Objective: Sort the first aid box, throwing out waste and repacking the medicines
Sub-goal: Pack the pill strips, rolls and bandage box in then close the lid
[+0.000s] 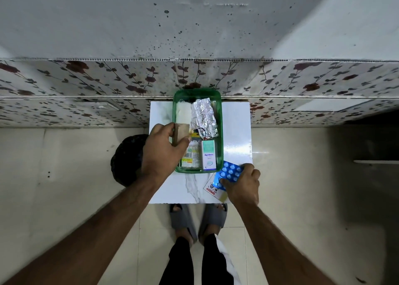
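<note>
A green plastic box (220, 120) stands on a small white table (236, 129). My left hand (160, 150) grips a brown bandage roll (181, 131) over the box's left side. Inside lie white gauze (183, 113), crumpled silver foil strips (204, 117), a teal Optibex carton (209, 155) and a yellow-striped medicine pack (191, 156). My right hand (243, 184) holds a blue blister pack of tablets (228, 173) just off the box's near right corner, over a white printed sachet (213, 188) on the table.
A black bin bag (126, 159) sits on the floor left of the table, partly behind my left arm. A floral-patterned wall runs behind the table. My feet in grey slippers (198, 220) stand at the table's near edge.
</note>
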